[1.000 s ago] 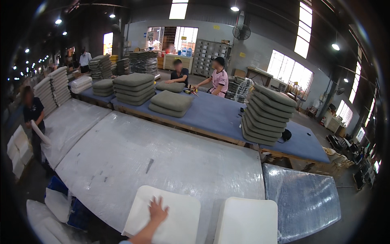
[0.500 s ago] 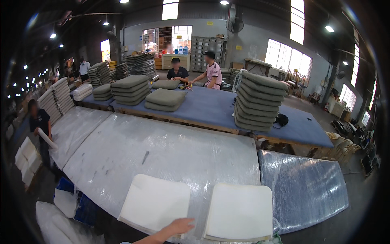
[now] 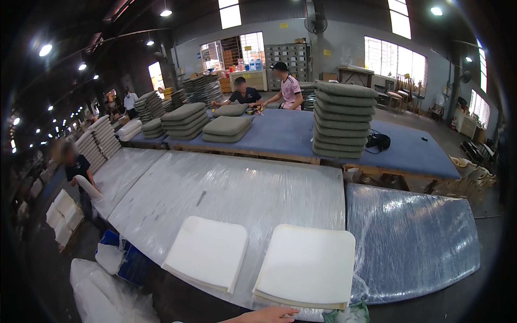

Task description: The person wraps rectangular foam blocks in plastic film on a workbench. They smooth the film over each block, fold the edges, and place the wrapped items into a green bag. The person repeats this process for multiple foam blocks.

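With the right hand out of view, its state undeterminable, the white pad [image 3: 306,265] just beyond the released, outstretched left hand [image 3: 273,314] could skew if that hand catches its near edge.

- Between the left white pad [image 3: 205,250] and right white pad [image 3: 306,262], a narrow lane leads in from the front edge of the film-covered table [image 3: 242,191].
- Behind both pads, a broad flat stretch reaches this table's back edge.
- Past that edge, a tall cushion stack [image 3: 343,121] blocks the way, near the blue table's [image 3: 280,134] front edge.
- By the right pad's front-right corner, a green bag [image 3: 349,314] crowds the left hand's [image 3: 272,314] path rightward.
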`<control>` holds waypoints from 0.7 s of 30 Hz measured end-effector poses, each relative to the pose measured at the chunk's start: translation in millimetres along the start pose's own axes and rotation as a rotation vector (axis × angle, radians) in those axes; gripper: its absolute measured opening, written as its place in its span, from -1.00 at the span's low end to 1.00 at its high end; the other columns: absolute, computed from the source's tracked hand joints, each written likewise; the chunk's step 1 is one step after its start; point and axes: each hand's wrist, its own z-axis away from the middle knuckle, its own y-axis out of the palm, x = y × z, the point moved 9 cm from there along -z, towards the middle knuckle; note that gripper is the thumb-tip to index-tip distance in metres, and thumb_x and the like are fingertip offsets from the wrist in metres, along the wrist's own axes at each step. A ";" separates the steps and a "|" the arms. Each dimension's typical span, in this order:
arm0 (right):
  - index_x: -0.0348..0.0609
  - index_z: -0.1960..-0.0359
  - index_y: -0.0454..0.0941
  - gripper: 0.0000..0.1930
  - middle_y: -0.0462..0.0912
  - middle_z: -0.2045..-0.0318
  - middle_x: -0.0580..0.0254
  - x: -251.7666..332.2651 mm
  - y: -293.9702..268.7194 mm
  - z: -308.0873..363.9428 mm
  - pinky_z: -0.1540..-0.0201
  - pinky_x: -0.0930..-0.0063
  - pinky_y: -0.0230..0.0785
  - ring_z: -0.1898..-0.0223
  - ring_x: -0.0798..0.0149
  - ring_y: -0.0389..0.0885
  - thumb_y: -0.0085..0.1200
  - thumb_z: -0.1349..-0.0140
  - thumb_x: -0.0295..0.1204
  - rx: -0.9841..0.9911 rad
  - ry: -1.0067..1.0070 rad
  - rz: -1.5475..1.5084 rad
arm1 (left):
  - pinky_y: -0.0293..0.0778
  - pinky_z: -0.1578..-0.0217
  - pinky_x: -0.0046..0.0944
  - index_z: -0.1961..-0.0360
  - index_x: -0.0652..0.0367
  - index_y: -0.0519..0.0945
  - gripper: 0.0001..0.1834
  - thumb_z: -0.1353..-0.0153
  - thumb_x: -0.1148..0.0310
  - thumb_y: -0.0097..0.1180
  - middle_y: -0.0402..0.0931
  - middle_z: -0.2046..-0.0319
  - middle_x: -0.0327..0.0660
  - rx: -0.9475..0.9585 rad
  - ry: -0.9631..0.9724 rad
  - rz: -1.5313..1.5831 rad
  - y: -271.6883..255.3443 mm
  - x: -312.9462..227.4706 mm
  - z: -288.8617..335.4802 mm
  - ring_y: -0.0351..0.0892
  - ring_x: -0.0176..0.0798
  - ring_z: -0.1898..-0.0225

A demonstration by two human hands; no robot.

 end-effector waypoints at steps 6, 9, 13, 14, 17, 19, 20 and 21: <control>-0.24 -0.02 0.68 -0.52 0.75 0.13 -0.09 -15.0 -3.0 -16.5 0.02 0.16 0.50 0.10 0.00 0.70 0.21 -0.25 -0.10 0.069 -0.041 -0.040 | 0.48 -0.13 -0.08 -0.39 0.04 0.37 -0.42 -0.47 0.00 -0.02 0.58 -0.14 0.04 -0.042 -0.080 -0.025 4.0 22.8 21.4 0.60 0.07 -0.10; -0.23 -0.02 0.68 -0.52 0.75 0.14 -0.08 -30.5 -9.6 -20.3 0.04 0.17 0.50 0.12 0.02 0.70 0.21 -0.25 -0.10 0.053 -0.028 -0.080 | 0.44 -0.17 -0.11 -0.42 -0.02 0.35 -0.40 -0.47 -0.05 -0.03 0.56 -0.16 -0.04 -0.095 -0.137 -0.100 -10.1 30.3 18.4 0.57 -0.01 -0.14; -0.26 0.16 0.67 -0.73 0.67 0.36 0.08 -41.0 -9.9 -50.2 0.33 0.26 0.44 0.37 0.18 0.59 0.08 -0.22 -0.34 -0.024 0.033 -0.194 | 0.45 -0.17 -0.06 -0.38 0.09 0.39 -0.42 -0.44 0.03 0.00 0.59 -0.12 0.06 -0.149 -0.174 -0.071 -28.0 17.2 20.4 0.56 0.13 -0.16; -0.27 0.21 0.66 -0.77 0.65 0.42 0.12 -47.5 -16.8 -55.5 0.40 0.28 0.42 0.43 0.22 0.56 0.04 -0.21 -0.40 -0.066 0.054 -0.230 | 0.45 -0.17 -0.06 -0.37 0.08 0.40 -0.42 -0.44 0.03 0.01 0.59 -0.12 0.05 -0.134 -0.147 -0.074 -25.8 11.7 14.9 0.56 0.13 -0.16; -0.27 0.24 0.67 -0.79 0.62 0.50 0.15 -62.7 -27.9 -57.7 0.49 0.34 0.36 0.49 0.27 0.53 0.04 -0.23 -0.43 -0.156 0.083 -0.350 | 0.45 -0.17 -0.06 -0.37 0.08 0.40 -0.42 -0.44 0.02 0.01 0.59 -0.13 0.04 -0.108 -0.086 -0.086 -21.0 4.5 8.4 0.56 0.13 -0.16; -0.28 0.20 0.67 -0.77 0.62 0.49 0.15 -59.3 -22.4 -49.3 0.49 0.31 0.37 0.50 0.27 0.53 0.05 -0.23 -0.42 -0.135 0.057 -0.386 | 0.44 -0.18 -0.06 -0.37 0.08 0.40 -0.42 -0.44 0.02 0.01 0.59 -0.13 0.04 -0.104 -0.090 -0.106 -12.8 12.7 15.7 0.55 0.13 -0.17; -0.30 0.14 0.66 -0.74 0.64 0.46 0.14 -60.7 -16.8 -33.8 0.48 0.30 0.39 0.50 0.26 0.54 0.07 -0.23 -0.41 -0.096 0.064 -0.380 | 0.44 -0.18 -0.05 -0.37 0.08 0.40 -0.42 -0.44 0.02 0.01 0.58 -0.13 0.05 -0.078 -0.107 -0.113 -7.5 13.6 16.3 0.55 0.14 -0.17; -0.32 0.08 0.64 -0.70 0.65 0.42 0.14 -54.8 -8.2 -20.4 0.47 0.28 0.41 0.49 0.25 0.54 0.09 -0.22 -0.39 -0.037 0.068 -0.371 | 0.44 -0.18 -0.05 -0.37 0.08 0.40 -0.41 -0.44 0.02 0.00 0.58 -0.13 0.06 -0.063 -0.138 -0.117 -3.4 17.1 22.2 0.54 0.14 -0.17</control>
